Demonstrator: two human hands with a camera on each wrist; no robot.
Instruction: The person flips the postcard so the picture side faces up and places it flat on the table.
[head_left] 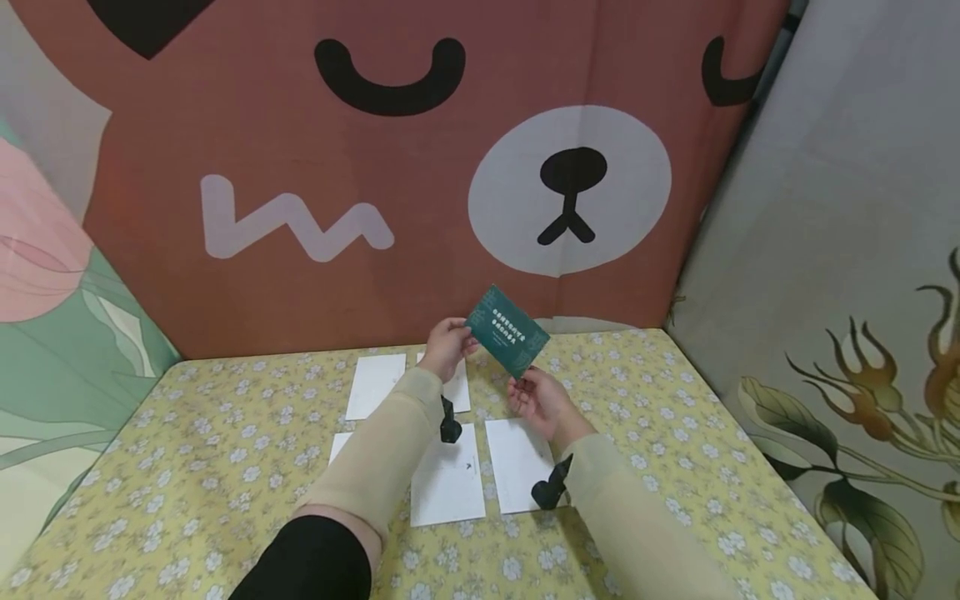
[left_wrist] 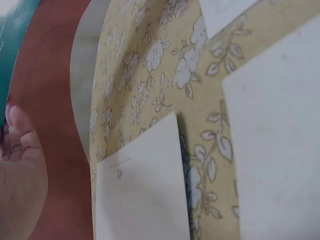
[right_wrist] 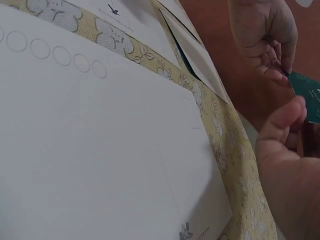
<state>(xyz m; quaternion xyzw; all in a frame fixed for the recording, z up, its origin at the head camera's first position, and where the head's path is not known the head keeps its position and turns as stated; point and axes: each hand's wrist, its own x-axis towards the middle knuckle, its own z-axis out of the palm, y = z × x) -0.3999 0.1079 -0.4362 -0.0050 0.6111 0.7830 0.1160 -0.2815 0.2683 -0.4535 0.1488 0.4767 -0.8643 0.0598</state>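
Observation:
Both hands hold a dark green card [head_left: 507,332] with pale lettering, tilted above the far part of the table. My left hand [head_left: 447,348] pinches its left corner, and my right hand [head_left: 542,402] pinches the lower corner between thumb and fingers. In the right wrist view the green card [right_wrist: 307,95] lies between the two hands' fingertips. Below my right hand is a white postcard [head_left: 513,467]; in the right wrist view this postcard [right_wrist: 100,140] shows a row of printed circles. Another white postcard [head_left: 448,487] lies beside it.
More white postcards lie behind, one at the back left [head_left: 373,387] and one [head_left: 459,393] partly hidden by my left hand. A further postcard [head_left: 338,446] is mostly covered by my left sleeve. A flowered yellow cloth [head_left: 225,467] covers the table; a brown bear-print curtain [head_left: 420,275] hangs behind.

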